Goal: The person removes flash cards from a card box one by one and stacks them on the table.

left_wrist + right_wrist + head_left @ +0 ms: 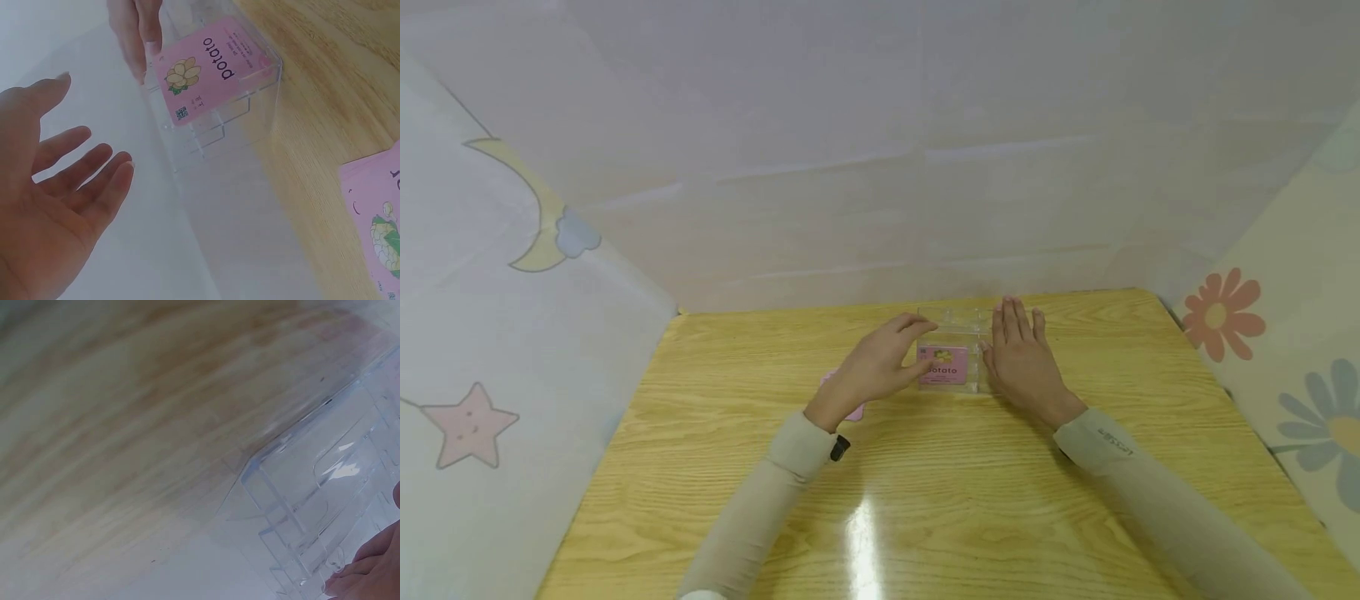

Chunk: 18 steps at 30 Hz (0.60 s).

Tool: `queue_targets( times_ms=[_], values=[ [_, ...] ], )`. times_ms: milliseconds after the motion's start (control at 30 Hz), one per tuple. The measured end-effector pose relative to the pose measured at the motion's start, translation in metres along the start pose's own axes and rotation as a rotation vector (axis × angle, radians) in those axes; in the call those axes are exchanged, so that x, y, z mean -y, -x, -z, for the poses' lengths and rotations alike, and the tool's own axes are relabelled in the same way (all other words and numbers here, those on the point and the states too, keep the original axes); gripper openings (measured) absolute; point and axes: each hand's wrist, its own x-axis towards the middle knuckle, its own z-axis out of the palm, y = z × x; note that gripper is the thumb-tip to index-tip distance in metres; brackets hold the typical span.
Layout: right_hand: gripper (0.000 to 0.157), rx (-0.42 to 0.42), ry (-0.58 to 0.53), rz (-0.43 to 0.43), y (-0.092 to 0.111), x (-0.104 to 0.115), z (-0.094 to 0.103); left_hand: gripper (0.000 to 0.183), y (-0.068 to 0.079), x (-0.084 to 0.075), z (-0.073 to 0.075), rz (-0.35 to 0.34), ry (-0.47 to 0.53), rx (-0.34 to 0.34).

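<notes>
Cards point(854, 412) in pink lie leftmost on the surface point(700, 467), partly hidden by the left hand point(876, 362), whose grip is spread in a loose curve and has hold of nothing. Next sits the clear holder point(951, 332) with the potato card point(951, 375) face up in it. The right hand point(1024, 358) flanks it, fingers straight, grip clasping nothing; how firmly it presses cannot be told. Uneven pushing could slide the holder; a dipping left sleeve point(801, 448) might scatter the loose cards.

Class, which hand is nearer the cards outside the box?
Left. In the head view, the left hand partly hides the cards; the right hand is farther right, beside the box.
</notes>
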Motion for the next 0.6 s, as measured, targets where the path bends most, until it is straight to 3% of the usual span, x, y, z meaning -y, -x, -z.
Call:
queue_targets(
  times_ms=[600],
  values=[
    [0.070,0.004,0.003,-0.004,0.001,-0.002,-0.001,0.049,-0.014,0.001,-0.025,-0.091,-0.243,-0.018]
  ],
)
